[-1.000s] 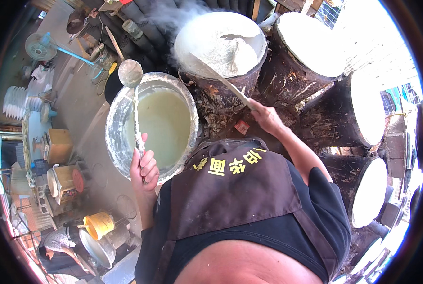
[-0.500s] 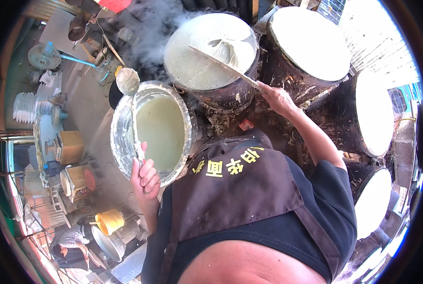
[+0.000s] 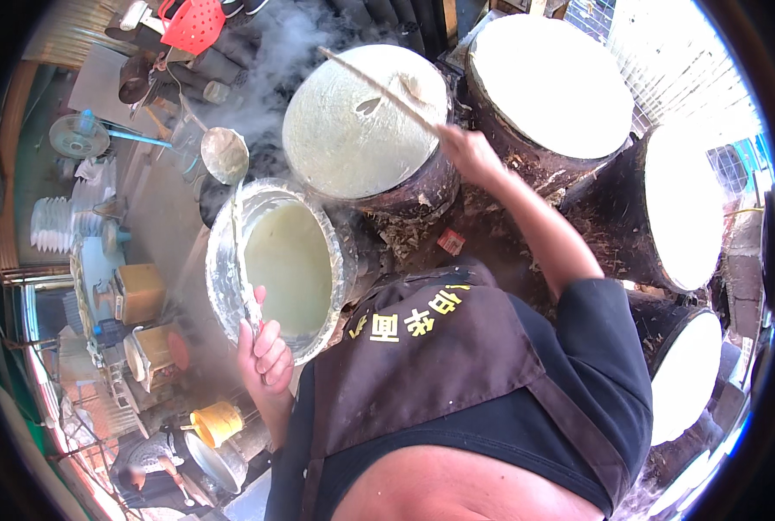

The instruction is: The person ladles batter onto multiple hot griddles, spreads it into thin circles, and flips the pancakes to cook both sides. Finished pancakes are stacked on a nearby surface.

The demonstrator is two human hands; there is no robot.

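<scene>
My left hand (image 3: 268,356) is closed around the handle of a long ladle (image 3: 225,155). The ladle stretches across the left side of a bucket (image 3: 223,273) of pale, thin batter (image 3: 288,269), its bowl beyond the far rim. My right hand (image 3: 472,156) grips one end of a long thin stick (image 3: 372,83). The stick slants up and left over a round drum top (image 3: 340,152) coated with a whitish layer. That layer has a small dark opening and a bunched, folded patch beside the stick. Whether the stick touches it, I cannot tell.
More dark drums with bright white tops, including one (image 3: 548,87) behind and one (image 3: 683,208) to the right, curve around me. Steam rises behind the first drum. A red perforated basket (image 3: 194,24), a fan (image 3: 78,135) and a yellow bucket (image 3: 216,424) stand at the left.
My right hand has moved left with the stick, whose tip now reaches the drum's far left edge. The dark opening in the whitish layer looks different. The left hand still holds the ladle.
</scene>
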